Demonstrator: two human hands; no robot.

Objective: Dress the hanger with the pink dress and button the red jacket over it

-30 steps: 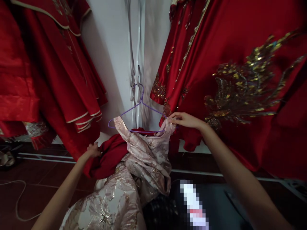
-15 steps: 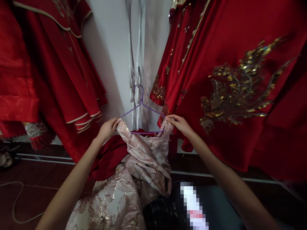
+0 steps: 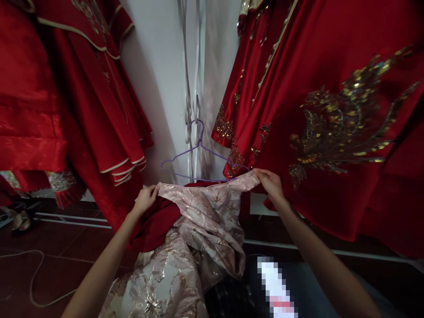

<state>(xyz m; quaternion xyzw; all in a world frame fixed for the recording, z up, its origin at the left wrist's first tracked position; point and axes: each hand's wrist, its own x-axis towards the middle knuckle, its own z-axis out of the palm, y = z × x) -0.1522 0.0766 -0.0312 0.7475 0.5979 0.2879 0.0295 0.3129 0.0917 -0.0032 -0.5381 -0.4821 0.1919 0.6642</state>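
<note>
A pale pink dress (image 3: 212,216) with a shiny gold floral pattern is stretched between my two hands, its skirt trailing down toward me. My left hand (image 3: 145,198) pinches the left shoulder strap. The right strap is gripped by my right hand (image 3: 269,183). Just beyond the neckline, a purple wire hanger (image 3: 201,145) hangs by its hook from a white metal stand. The hanger's left arm is bare and shows its notched end. Its right end lies close to the right strap, and I cannot tell whether they still touch.
Red garments (image 3: 96,97) with pale trim hang on the left. On the right hangs a red gown (image 3: 331,185) with gold sequin embroidery. The white stand (image 3: 198,66) rises against the wall. A cable (image 3: 36,282) and a pair of shoes (image 3: 21,221) lie on the floor at left.
My hands have spread apart and pulled the straps outward and slightly down. The left strap has come off the hanger, whose arms and lower bar now show more.
</note>
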